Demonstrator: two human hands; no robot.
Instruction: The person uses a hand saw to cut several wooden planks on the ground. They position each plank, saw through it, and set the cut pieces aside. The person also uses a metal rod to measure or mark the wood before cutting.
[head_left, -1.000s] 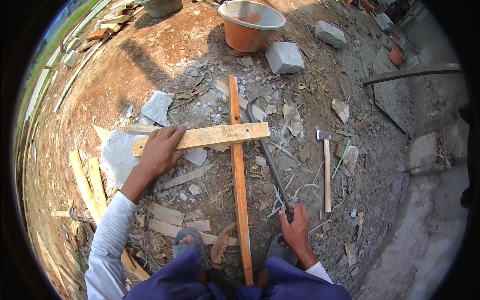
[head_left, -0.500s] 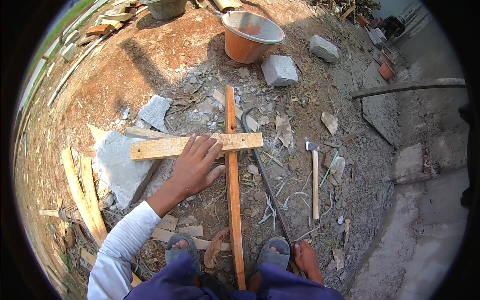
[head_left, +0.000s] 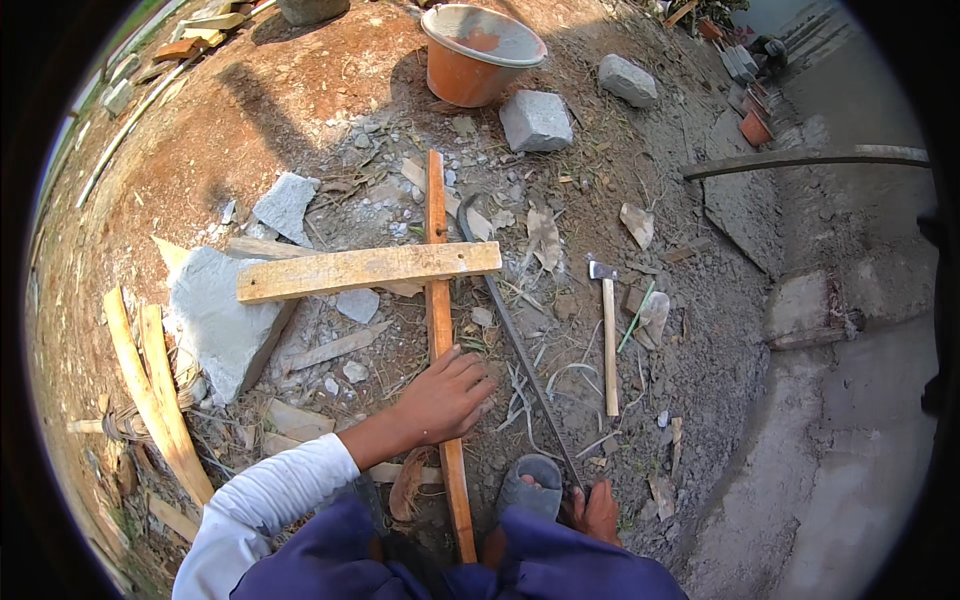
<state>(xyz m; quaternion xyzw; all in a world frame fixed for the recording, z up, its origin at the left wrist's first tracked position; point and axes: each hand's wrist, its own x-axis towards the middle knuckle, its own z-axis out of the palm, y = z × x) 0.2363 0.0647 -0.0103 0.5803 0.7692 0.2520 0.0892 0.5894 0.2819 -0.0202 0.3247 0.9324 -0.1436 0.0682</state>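
The left hand [head_left: 445,395] is palm down over the long reddish wooden bar [head_left: 438,310], its fingers loosely bent, fairly close together and not closed around anything; whether they press on the wood or are just above it, I cannot tell. The right hand [head_left: 598,515] is low and to the right of those fingers, its own fingers narrow and curled around the near end of a dark hooked bar [head_left: 522,355], partly hidden from view. From that grip the hooked bar slants away to the left along the dirt [head_left: 700,385], its bent end well beyond the left fingers. Beyond the left fingers, a short pale board [head_left: 370,272] lies across the long wooden bar, its left part over a flat grey stone [head_left: 225,310]. To the right of the left fingers, and ahead of the right ones, a tool with a metal head and wooden handle [head_left: 610,345] lies near a thin green stick [head_left: 637,322]. Close to the left of the right fingers is a sandal [head_left: 530,490] on a foot. Farthest ahead of both hands are a grey block [head_left: 537,122] and an orange bucket [head_left: 465,80].
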